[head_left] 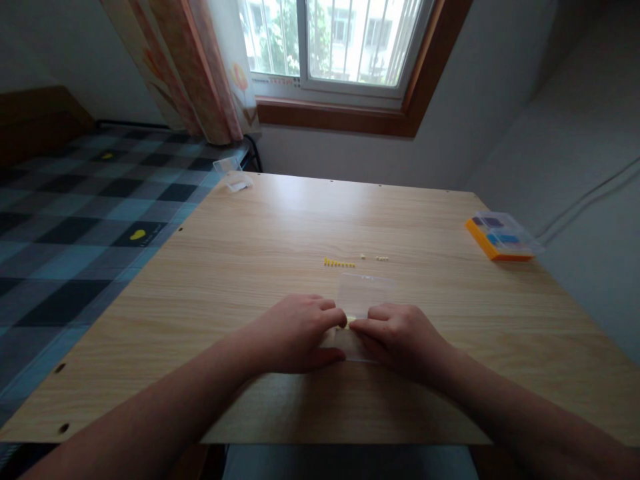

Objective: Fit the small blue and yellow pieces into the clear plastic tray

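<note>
A clear plastic box [364,292] lies near the front of the table, its see-through lid part spread toward the window. My left hand [305,333] is at its left side, index finger bent over the middle and thumb along the near edge. From the right, my right hand [400,333] grips the same box, with its index fingertip close to my left one. Between the fingertips shows a thin pale yellow strip or row of small pieces [352,319], too small to make out. Beyond the box sit a row of tiny yellow pieces [340,264] and several cream ones [382,259].
The wooden table [280,233] has several dark holes along its edges. An orange case [493,247] with a clear lid and blue contents stands at the right edge. Another clear open box [234,177] is at the far left corner. A checked bed [100,220] adjoins the left side.
</note>
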Demonstrator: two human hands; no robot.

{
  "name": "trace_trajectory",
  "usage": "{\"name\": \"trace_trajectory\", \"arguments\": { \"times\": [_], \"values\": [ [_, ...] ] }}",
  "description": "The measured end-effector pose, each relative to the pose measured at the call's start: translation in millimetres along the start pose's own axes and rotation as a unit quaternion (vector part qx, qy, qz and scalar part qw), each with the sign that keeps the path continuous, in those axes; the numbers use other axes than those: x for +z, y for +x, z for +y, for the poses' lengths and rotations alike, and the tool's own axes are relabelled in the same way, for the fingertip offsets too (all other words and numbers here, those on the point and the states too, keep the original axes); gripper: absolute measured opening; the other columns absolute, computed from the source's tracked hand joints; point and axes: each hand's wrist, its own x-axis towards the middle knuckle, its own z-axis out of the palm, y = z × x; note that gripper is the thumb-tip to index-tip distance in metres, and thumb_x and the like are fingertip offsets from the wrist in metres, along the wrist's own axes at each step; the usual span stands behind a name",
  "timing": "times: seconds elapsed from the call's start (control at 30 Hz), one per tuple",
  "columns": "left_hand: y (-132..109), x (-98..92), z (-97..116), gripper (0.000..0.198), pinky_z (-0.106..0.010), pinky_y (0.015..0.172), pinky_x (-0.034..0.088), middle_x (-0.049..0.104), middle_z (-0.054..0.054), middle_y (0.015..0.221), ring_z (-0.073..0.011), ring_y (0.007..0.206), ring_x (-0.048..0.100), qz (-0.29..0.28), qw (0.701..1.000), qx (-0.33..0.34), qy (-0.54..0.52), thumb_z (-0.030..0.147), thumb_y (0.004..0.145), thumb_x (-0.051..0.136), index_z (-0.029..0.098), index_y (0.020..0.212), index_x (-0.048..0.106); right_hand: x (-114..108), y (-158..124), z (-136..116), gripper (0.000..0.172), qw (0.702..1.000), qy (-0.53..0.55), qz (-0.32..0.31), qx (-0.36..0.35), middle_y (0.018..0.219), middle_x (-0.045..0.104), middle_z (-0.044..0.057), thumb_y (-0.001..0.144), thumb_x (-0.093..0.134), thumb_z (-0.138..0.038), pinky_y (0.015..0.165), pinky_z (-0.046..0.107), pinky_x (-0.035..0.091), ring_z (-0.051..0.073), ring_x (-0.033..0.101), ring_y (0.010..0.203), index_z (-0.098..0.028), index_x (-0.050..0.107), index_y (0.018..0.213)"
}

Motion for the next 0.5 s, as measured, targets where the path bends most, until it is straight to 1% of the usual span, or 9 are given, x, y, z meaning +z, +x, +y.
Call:
{"name": "trace_trajectory", "arguments": {
  "times": [0.3,0.5],
  "values": [
    [0.3,0.9,-0.2,0.024,-0.033,0.070,0.048,0.071,-0.003,0.095,-0.0242,0.085,0.068,-0.003,1.000,0.002,0.010,0.041,0.087,0.075,0.022,0.100,0.068,1.0,-0.4,1.1,0.024,1.000,0.001,-0.004,0.002,0.072,0.064,0.002,0.098,0.052,-0.022,0.059,0.030,0.025,0.013,0.050,0.062,-0.021,0.075,0.091],
    [0.4,-0.5,0.3,0.026,-0.033,0.070,0.048,0.072,-0.003,0.095,-0.0246,0.085,0.068,-0.006,1.000,0.004,0.014,0.042,0.088,0.074,0.022,0.101,0.067,1.7,-0.8,1.5,0.024,1.000,0.000,-0.011,0.006,0.071,0.064,0.002,0.098,0.053,-0.022,0.058,0.031,0.025,0.013,0.049,0.061,-0.021,0.075,0.090]
  ]
}}
